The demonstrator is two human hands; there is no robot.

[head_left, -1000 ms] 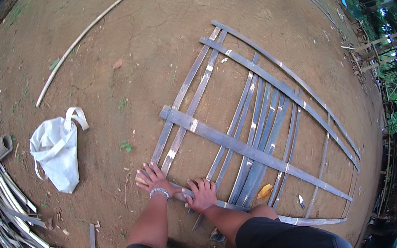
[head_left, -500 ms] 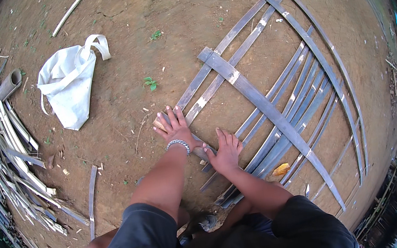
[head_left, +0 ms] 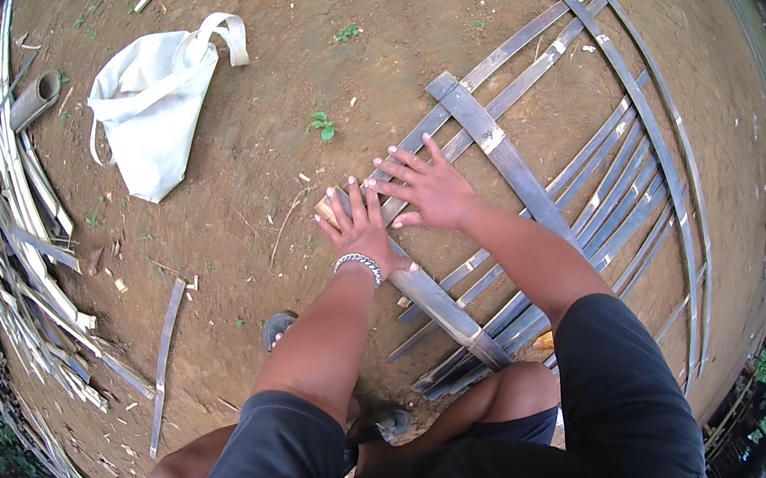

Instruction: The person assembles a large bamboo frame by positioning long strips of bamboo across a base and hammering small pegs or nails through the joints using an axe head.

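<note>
Around the middle of the head view, the left hand (head_left: pixel 363 234) is lying palm-down, fingers fanned wide, on the upper-left end of the near cross slat (head_left: pixel 445 306). Just right of it, the right hand (head_left: pixel 433 192) is hovering or resting, also wide open, over the two long slats (head_left: pixel 513 49); honestly can't tell if it's touching. That whole slat lattice (head_left: pixel 510 159) is stretching across the right half of the frame. Upper left, a white bag (head_left: pixel 156 114) is sitting near a strip pile (head_left: pixel 15 239) that's sprawling down the left edge.
</note>
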